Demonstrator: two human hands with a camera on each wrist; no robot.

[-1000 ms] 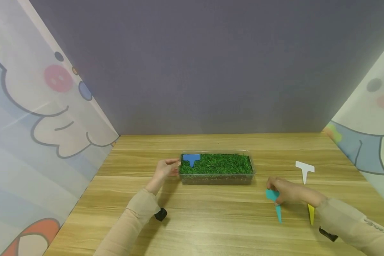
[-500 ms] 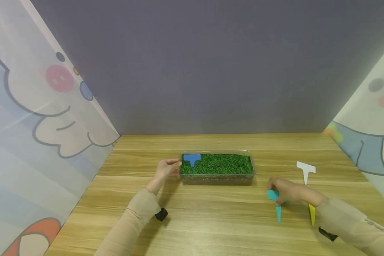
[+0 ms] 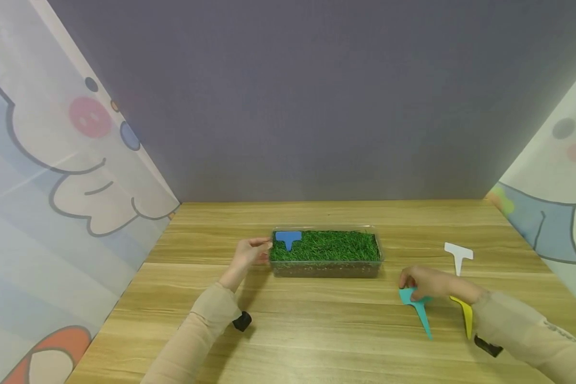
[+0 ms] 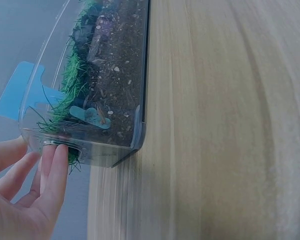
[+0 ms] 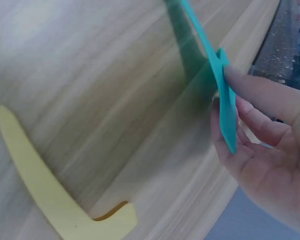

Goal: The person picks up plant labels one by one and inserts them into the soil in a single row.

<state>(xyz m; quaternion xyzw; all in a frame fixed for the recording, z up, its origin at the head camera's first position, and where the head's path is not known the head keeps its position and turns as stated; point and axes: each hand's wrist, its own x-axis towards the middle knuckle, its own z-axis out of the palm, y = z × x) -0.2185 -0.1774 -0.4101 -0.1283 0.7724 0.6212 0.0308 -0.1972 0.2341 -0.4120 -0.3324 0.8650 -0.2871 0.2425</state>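
A clear plastic planter box [image 3: 326,270] holds dark soil topped with green grass [image 3: 338,245]. At its left end a blue T-shaped plant label [image 3: 288,238] stands with its stem in the soil, visible through the wall in the left wrist view. My left hand [image 3: 247,253] touches that end of the box, its fingers [image 4: 55,175] fairly straight against the wall near the rim. To the right of the box, my right hand [image 3: 424,282] pinches a turquoise T-shaped plant label [image 3: 422,314] by its head, between thumb and fingers; the stem points toward me.
A yellow plant label [image 3: 468,317] lies on the wooden table [image 3: 317,330], partly under my right forearm. Behind it lies a white plant label [image 3: 458,253]. A grey panel [image 3: 317,106] rises at the table's back, with cartoon-printed sheets at both sides.
The turquoise label's stem tip has swung to the right within my right hand's pinch, and more of the yellow label shows. My left hand and the box stay put.
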